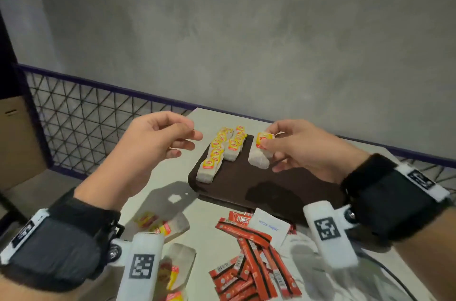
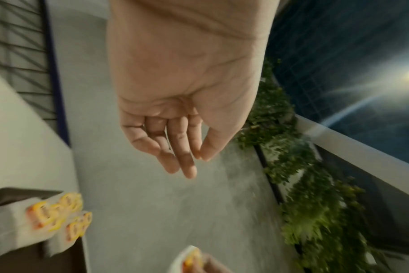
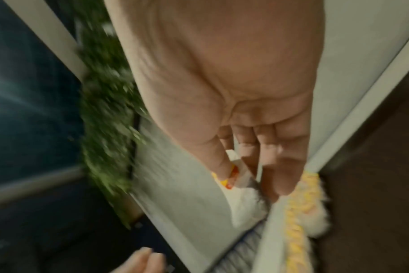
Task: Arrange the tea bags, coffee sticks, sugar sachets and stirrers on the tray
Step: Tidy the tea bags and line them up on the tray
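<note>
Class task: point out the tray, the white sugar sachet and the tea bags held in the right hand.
tray [image 1: 237,184], head view, bare dark surface.
white sugar sachet [image 1: 267,223], head view, printed face.
tea bags [image 1: 259,155], head view, white pouch below the yellow tag, held by right hand [image 1: 298,150].

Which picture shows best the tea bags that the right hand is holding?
The head view: the held tea bags show whole, yellow tag up, pinched in the right hand above the tray. The right wrist view shows them blurred and half hidden behind fingers. The left wrist view catches only a blurred corner at its bottom edge.

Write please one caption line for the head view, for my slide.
Right hand holds a stack of tea bags above the dark tray; left hand hovers empty beside it.
</note>
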A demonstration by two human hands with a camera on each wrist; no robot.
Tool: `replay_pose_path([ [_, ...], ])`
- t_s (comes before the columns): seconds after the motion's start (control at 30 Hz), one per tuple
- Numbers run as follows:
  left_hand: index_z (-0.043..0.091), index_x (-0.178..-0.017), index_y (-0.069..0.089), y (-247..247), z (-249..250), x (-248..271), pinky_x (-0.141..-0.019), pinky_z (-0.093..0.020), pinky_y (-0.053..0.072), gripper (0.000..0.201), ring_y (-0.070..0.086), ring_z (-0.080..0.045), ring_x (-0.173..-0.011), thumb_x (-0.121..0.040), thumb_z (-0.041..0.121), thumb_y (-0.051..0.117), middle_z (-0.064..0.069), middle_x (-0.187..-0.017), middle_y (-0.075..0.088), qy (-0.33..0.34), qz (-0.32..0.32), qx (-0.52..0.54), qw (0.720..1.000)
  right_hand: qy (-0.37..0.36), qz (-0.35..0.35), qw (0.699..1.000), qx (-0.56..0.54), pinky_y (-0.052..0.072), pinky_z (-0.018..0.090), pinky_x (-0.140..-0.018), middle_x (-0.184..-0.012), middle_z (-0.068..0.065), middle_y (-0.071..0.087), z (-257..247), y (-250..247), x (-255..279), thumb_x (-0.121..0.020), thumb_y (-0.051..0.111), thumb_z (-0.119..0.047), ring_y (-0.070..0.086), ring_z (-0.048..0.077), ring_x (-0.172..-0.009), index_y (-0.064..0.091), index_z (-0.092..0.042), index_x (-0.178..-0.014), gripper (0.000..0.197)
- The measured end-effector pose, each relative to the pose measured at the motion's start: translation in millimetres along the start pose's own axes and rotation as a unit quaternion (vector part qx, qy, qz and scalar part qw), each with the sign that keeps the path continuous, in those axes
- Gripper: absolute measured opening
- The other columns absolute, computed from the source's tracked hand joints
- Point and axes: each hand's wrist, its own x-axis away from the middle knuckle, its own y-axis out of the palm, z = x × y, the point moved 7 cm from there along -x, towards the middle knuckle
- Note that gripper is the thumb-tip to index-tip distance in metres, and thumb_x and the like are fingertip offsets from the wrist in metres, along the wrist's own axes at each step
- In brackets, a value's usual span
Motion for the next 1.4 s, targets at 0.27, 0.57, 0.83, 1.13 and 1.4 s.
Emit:
replay_pose_path([
  [0.27,0.011,-0.100,0.070,-26,-37,-12,-0.070,-0.030,0.047,0.006,0.067,-0.017,-0.071,-0.096,0.015,0.066,-0.009,-0.094,0.080,-0.066,0.023,0.083,0.994,0.069,-0.038,0.989,0.127,0.060,0.036,-0.068,-0.074,0.006,0.059,40,54,-108,-0.089,0.068,0.002,0.055,0.015,-0.062,0.057,-0.015,-0.090,0.021],
  [0.57,0.016,-0.098,0.071,-47,-36,-19,-0.067,-0.028,0.047,0.005,0.066,-0.014,-0.068,-0.096,0.018,0.067,-0.003,-0.086,0.079,-0.056,0.044,0.139,0.988,0.105,0.034,0.989,0.097,0.059,0.031,-0.055,-0.085,0.014,0.055,65,60,-145,-0.081,0.071,0.013,0.060,0.023,-0.070,0.053,-0.010,-0.096,0.033],
  [0.83,0.016,-0.099,0.071,-55,-44,-23,-0.064,-0.027,0.047,0.006,0.065,-0.013,-0.067,-0.095,0.019,0.068,-0.002,-0.085,0.077,-0.066,0.056,0.144,0.986,0.159,0.010,0.976,0.146,0.061,0.036,-0.064,-0.084,0.016,0.054,64,65,-142,-0.086,0.073,0.002,0.063,0.028,-0.070,0.055,-0.003,-0.097,0.021],
  [1.13,0.018,-0.095,0.068,-71,-48,-29,-0.061,-0.025,0.045,0.004,0.062,-0.013,-0.065,-0.093,0.021,0.070,0.000,-0.083,0.075,-0.070,0.078,0.159,0.982,-0.175,-0.194,0.830,0.493,0.048,0.022,-0.066,-0.086,-0.013,0.065,-29,154,-39,-0.089,0.071,-0.039,0.062,0.007,-0.080,0.068,-0.032,-0.098,0.011],
  [1.4,0.019,-0.092,0.066,-91,-56,-30,-0.057,-0.023,0.043,0.004,0.061,-0.009,-0.059,-0.094,0.021,0.068,0.003,-0.078,0.074,-0.091,0.115,0.200,0.969,-0.180,-0.303,0.792,0.498,0.055,0.030,-0.083,-0.108,-0.011,0.064,-14,222,-3,-0.086,0.075,-0.045,0.061,0.012,-0.096,0.059,-0.028,-0.128,0.048],
])
